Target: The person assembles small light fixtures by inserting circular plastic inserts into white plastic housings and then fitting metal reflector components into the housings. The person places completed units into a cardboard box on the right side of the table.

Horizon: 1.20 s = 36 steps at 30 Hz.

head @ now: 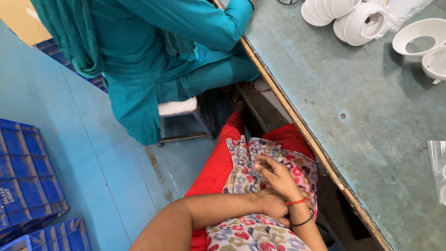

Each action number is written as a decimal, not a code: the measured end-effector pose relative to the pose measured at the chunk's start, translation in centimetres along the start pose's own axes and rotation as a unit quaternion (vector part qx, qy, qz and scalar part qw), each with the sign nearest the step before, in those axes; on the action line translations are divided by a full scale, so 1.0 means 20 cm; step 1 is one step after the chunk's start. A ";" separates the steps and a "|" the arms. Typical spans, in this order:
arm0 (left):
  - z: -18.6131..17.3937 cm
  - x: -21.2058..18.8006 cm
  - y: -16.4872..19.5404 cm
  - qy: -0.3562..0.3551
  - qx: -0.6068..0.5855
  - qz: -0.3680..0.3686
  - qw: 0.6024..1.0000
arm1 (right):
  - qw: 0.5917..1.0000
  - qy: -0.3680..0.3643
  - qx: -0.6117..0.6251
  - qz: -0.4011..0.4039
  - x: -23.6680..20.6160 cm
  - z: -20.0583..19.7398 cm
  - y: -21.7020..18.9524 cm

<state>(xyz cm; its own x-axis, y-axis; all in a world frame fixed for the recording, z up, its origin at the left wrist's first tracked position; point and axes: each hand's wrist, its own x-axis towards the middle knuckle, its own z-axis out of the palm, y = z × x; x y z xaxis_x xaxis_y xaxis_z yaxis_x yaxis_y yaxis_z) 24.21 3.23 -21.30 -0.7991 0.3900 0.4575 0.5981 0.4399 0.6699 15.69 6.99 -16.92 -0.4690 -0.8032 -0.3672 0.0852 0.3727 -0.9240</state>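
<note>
floral cloth (246, 172) draped over the lap, on top of red trousers (216, 169), just under the bench (371, 116) edge. right hand (276, 179) resting flat on that cloth, fingers (262, 163) loosely stretched out, gripping nothing. left hand (274, 209) tucked under the right wrist, mostly hidden, so can't tell whether open or closed. red thread and dark bangle (302, 222) on the right wrist. further out: white plastic parts (353, 18) up on the bench, a seated person in teal (153, 51) on a stool (179, 109), blue crates (28, 176) on the floor.
</note>
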 end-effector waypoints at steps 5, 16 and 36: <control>0.03 -0.01 -0.04 -0.018 -0.002 0.006 1.000 | 1.000 -0.001 0.016 0.025 0.01 -0.02 0.02; -0.02 0.00 0.01 0.003 -0.013 -0.006 1.000 | 0.997 0.016 -0.058 -0.052 -0.04 0.02 -0.12; -1.14 0.76 -0.15 0.310 0.143 -0.125 0.932 | 0.876 0.368 -0.253 -0.181 -0.04 -1.17 -0.52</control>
<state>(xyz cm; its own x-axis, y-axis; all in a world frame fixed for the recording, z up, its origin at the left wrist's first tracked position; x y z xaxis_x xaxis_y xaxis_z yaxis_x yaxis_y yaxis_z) 8.90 -10.53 -2.99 -0.7442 -0.2562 0.6169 0.3092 0.6865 0.6581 -5.46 14.71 -4.58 -0.8410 -0.4632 0.2798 -0.4991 0.4644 -0.7316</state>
